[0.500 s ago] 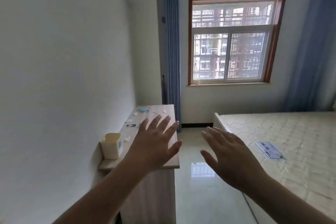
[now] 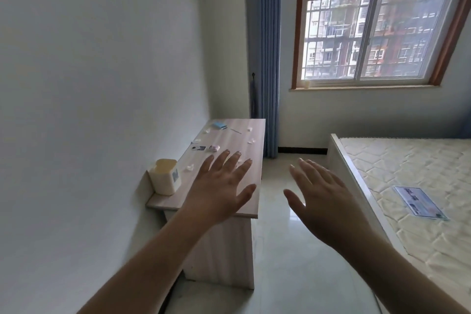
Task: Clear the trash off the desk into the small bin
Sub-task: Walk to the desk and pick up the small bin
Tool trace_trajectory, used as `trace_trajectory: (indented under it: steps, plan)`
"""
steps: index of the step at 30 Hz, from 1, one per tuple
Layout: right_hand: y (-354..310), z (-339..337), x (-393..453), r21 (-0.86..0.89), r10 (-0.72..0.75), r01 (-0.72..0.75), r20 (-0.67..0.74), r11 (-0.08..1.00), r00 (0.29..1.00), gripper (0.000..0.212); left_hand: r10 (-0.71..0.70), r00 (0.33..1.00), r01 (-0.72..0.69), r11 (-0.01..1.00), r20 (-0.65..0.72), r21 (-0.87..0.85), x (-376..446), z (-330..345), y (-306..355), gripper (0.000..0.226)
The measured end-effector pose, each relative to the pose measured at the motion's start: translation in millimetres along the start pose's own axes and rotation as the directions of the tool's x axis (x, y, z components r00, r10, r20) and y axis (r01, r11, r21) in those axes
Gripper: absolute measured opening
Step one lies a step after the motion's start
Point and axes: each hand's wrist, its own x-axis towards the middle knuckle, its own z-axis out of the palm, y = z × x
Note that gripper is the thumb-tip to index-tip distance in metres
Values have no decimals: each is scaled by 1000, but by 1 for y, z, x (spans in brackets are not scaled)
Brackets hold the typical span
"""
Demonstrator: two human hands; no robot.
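While both arms reach forward into view, the left hand point(image 2: 219, 186) is spread flat with fingers splayed, palm down, in front of the near half of the desk point(image 2: 229, 145), and it holds nothing. The right hand point(image 2: 323, 199) is likewise open with fingers extended, raised over the floor point(image 2: 293, 262) between the desk and the bed point(image 2: 407, 173), and it too is empty.

The desk stands against the left wall point(image 2: 102, 84), running from near to far. The small bin point(image 2: 165, 176), cream-coloured and open-topped, sits at the desk's near left corner, against the wall. Trash is scattered over the far part of the desktop: a white paper scrap point(image 2: 190, 167) just right of the bin, a small pinkish packet point(image 2: 214, 147) beside a dark-and-white card point(image 2: 198, 148) at mid-desk, further white scraps point(image 2: 251, 141) toward the right edge, and a blue pad point(image 2: 219, 125) at the far end. A thin stick-like item point(image 2: 236, 131) lies near the blue pad; its identity cannot be determined.

A label sheet point(image 2: 420, 202) lies on the bare mattress at right. A blue curtain point(image 2: 267, 58) hangs beyond the desk, left of the window point(image 2: 377, 33).
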Motion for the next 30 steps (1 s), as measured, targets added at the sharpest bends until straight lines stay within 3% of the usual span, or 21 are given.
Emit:
trace_trajectory:
  steps: [9, 20, 30]
  plan:
    - [-25, 50, 71, 24, -111, 110, 29, 994, 993, 65, -160, 986, 160, 987, 55, 3, -5, 47, -79, 68]
    - [-133, 136, 200, 46, -236, 232, 119, 972, 964, 63, -279, 956, 284, 958, 91, -47, 30, 106, -240, 66]
    - [-153, 194, 271, 25, -176, 174, 140, 984, 974, 65, -286, 944, 299, 953, 165, -55, 77, 169, -319, 71]
